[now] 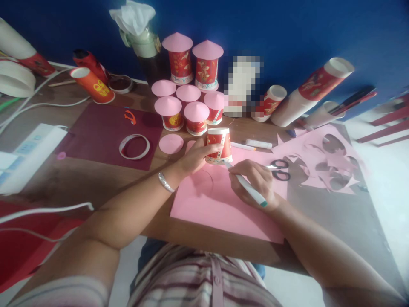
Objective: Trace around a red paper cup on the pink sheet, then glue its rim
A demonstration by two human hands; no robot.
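Note:
My left hand [200,156] grips a red patterned paper cup [219,140] from its left side, with the thumb across its front. The cup is upside down over a pink paper sheet [201,200]. In my right hand [254,181] is a white marker [252,191] with a green end, its tip touching or very near the cup's white lower rim, where blue marks show. A curved line is drawn on the pink sheet. Black-handled scissors [281,169] lie just beyond my right hand. A pink paper disc [171,144] rests to the left of the cup.
Several red cups with pink cone tops [196,111] stand behind the cup. Pink paper scraps [332,164] lie at right, near stacked paper cups [306,91]. At left are a paper ring [134,147] on a maroon sheet [96,136] and a white power strip [32,151].

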